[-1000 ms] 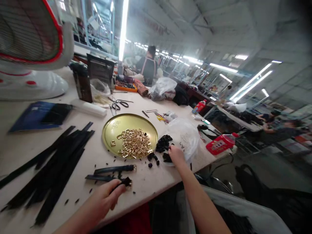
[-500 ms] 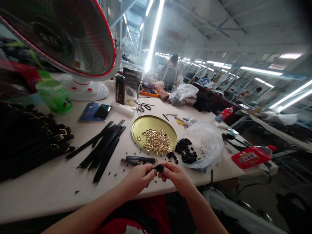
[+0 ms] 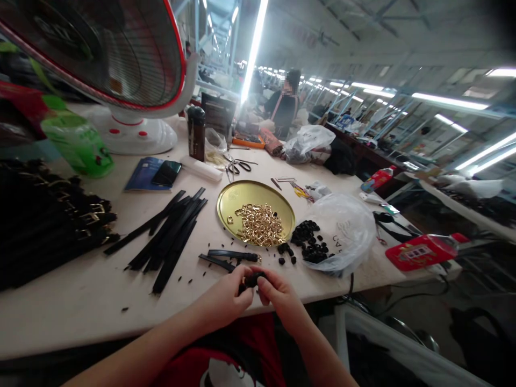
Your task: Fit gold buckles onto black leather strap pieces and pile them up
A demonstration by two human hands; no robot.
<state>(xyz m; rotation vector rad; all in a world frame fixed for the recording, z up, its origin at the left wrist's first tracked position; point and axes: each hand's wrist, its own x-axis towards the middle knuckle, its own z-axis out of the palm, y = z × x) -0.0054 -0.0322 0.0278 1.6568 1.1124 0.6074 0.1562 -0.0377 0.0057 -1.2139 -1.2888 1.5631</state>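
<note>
Close to the table's front edge, my left hand (image 3: 226, 296) is closed around a black strap (image 3: 253, 279). The fingers of my right hand (image 3: 281, 294) pinch the same strap from the other side. A small gold glint shows beside the left fingers; most of the strap is hidden in the hands. Just beyond lie two finished-looking black straps (image 3: 231, 253), one with a gold buckle at its end. Behind them, a round gold tray (image 3: 229, 200) bears a heap of gold buckles (image 3: 262, 224). Small black loops (image 3: 310, 244) are piled right of the tray.
Long black strips (image 3: 173, 236) lie left of the tray, beside a large stack of buckled straps (image 3: 52, 231). A fan (image 3: 137, 129) stands at the back left. Scissors (image 3: 239, 165), a clear plastic bag (image 3: 346, 231) and a red bottle (image 3: 421, 251) are on the table.
My hands have drawn closer together, and the right fingers have shifted over the black strap. A gold glint now shows by the left fingers. The whole view has tilted slightly.
</note>
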